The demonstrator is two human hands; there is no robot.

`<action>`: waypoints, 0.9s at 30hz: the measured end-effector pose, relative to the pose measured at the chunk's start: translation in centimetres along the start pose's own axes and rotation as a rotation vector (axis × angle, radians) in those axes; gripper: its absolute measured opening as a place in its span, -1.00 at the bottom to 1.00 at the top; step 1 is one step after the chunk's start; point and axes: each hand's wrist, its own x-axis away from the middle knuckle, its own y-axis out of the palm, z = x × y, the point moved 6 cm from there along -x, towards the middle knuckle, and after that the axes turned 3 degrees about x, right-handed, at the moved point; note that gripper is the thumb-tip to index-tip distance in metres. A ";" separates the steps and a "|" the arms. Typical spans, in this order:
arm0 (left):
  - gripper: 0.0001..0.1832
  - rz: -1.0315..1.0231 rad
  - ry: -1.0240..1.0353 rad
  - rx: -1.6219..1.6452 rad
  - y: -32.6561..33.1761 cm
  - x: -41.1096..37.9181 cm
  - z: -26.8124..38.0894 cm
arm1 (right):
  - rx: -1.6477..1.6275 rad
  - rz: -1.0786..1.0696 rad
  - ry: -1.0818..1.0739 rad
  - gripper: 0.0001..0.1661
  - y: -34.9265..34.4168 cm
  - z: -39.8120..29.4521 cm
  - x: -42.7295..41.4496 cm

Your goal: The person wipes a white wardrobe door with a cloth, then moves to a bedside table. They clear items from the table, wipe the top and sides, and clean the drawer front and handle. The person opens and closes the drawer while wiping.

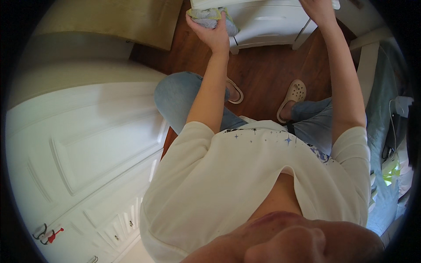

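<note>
At the top of the view, my left hand [213,37] grips a bunched grey cloth [205,22] with yellow-green edging. The cloth is beside the left front corner of a white chest of drawers [269,28], just under its top board [227,4]. Part of the cloth hangs down past my thumb across the drawer front. My right hand [319,13] reaches to the right end of the same chest. The picture's upper rim cuts off its fingers, so what they touch is hidden.
White panelled furniture [105,131] stands close on my left, with a red item [54,235] hanging there. A pale wooden surface [108,16] juts out at upper left. A bed with a blue-grey cover [378,95] runs along my right. Clogs [296,92] stand on brown wooden flooring [260,69].
</note>
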 end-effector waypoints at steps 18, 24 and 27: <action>-0.34 -0.221 -0.371 0.071 -5.8 9.1 -25.6 | 0.435 -0.149 -0.148 -0.55 6.5 1.7 0.5; -0.32 -0.274 -0.223 -0.203 -3.8 8.0 -18.5 | 0.419 -0.157 -0.120 -0.55 6.6 3.0 1.5; -0.33 -0.212 -0.147 -0.186 -3.1 5.1 -13.4 | 0.396 -0.131 -0.134 -0.55 7.3 3.2 1.6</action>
